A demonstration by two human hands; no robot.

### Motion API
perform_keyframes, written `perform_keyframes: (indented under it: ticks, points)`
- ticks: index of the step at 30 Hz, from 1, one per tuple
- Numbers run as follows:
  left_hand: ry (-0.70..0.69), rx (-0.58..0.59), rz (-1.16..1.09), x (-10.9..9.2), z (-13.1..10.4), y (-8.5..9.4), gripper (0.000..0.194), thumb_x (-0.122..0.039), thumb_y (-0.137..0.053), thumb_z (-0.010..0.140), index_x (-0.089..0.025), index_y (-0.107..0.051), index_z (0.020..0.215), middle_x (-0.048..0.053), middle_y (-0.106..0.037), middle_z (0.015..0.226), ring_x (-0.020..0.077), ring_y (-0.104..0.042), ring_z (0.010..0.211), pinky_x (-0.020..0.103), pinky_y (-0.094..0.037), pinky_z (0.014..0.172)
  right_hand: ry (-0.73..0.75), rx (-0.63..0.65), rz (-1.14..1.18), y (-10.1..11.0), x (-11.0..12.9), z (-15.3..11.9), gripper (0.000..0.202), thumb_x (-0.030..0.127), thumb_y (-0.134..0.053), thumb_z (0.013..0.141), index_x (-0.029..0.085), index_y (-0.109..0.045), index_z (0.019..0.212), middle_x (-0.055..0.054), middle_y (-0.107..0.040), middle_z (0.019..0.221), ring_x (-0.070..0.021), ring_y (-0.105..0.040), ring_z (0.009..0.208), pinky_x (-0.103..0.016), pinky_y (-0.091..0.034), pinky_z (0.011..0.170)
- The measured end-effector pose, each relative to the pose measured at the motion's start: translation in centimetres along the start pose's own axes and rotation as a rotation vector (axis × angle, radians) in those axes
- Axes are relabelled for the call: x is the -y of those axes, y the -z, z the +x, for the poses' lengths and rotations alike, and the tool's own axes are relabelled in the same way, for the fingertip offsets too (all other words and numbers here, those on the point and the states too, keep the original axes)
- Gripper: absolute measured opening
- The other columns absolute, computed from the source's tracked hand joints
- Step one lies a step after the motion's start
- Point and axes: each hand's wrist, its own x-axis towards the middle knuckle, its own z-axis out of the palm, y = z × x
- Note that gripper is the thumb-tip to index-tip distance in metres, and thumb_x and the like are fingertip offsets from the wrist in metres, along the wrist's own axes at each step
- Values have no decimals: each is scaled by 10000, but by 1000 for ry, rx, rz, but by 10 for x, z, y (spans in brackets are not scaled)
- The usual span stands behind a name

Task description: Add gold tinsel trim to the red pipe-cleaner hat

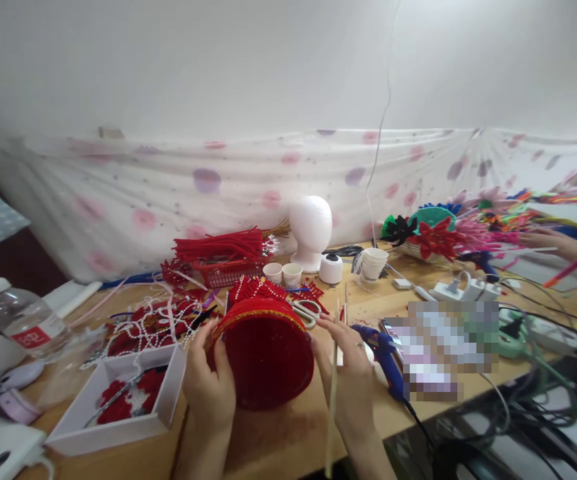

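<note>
Well, the beaded red headdress sits between left hand, pinching its rim, and right hand, clasping a seemingly wooden stick.

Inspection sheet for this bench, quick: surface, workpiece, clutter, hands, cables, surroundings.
Surface: wooden table, crowded.
Job's things: red headpiece, its opening facing the camera.
Clutter: white box, bead strings, red basket, foam head.
Hands: left hand grips the headpiece's side; right hand, at its opposite edge, holds a thin stick.
Cables: glue gun cord passes the near edge; others tangle at right.
Surroundings: spotted sheet behind; another person's hand far right.
</note>
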Motion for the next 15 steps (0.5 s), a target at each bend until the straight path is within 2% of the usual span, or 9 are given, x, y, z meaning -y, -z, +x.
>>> perform_keyframes:
  ticks: [2, 6, 11, 15]
  points:
    - [-34, -8, -17, 0, 0, 0, 283, -283, -505, 966, -117, -604, 1173, 174, -716, 1106, 263, -680, 1061, 392, -523, 926, 88, -44, -72, -6, -2, -7, 184, 287, -622, 941, 216, -685, 1098, -83, -717, 1081, -238, -637, 1032, -378, -514, 880]
    - [-120, -21, 7, 0, 1, 0, 185, -241, -503, 965, -122, -612, 1056, 161, -708, 1020, 250, -673, 1013, 390, -524, 917, 147, -59, -101, -8, -2, -10, 114, 219, -623, 942, 219, -705, 1021, -64, -726, 1016, -225, -620, 987, -361, -505, 847]
    - [-186, -21, 36, 0, 3, 0, 137, -175, -499, 964, -130, -602, 1042, 129, -695, 992, 213, -659, 979, 340, -519, 896, 200, -75, -83, -12, -4, -9, 96, 123, -637, 916, 205, -679, 941, -46, -730, 947, -204, -622, 909, -344, -501, 809]
    - [-197, -24, 35, -1, 3, 0, 132, -167, -501, 964, -132, -599, 1045, 122, -690, 991, 206, -654, 976, 332, -515, 894, 211, -72, -61, -15, -6, -9, 107, 104, -643, 902, 209, -664, 906, -40, -716, 932, -201, -622, 896, -338, -504, 788]
